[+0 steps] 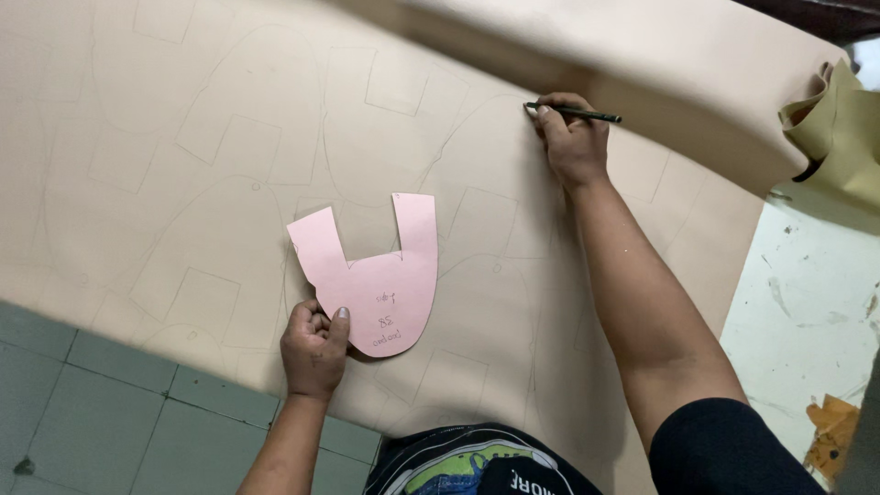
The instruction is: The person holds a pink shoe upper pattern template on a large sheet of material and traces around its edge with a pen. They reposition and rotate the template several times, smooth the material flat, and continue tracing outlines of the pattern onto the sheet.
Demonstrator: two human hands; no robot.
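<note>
A pink U-shaped card template [380, 280] lies on a large tan sheet of material [183, 183] that is covered with traced pencil outlines. My left hand [314, 346] grips the template's lower left edge, thumb on top. My right hand [573, 137] reaches far across the sheet and holds a dark green pencil [577, 114], its tip touching the sheet near a traced line. The two hands are well apart.
The sheet's far part [642, 55] is rolled or folded up along the top. Olive-tan scraps [839, 137] hang at the right edge. A stained white table surface [807, 302] shows on the right, green floor tiles [110, 412] at the lower left.
</note>
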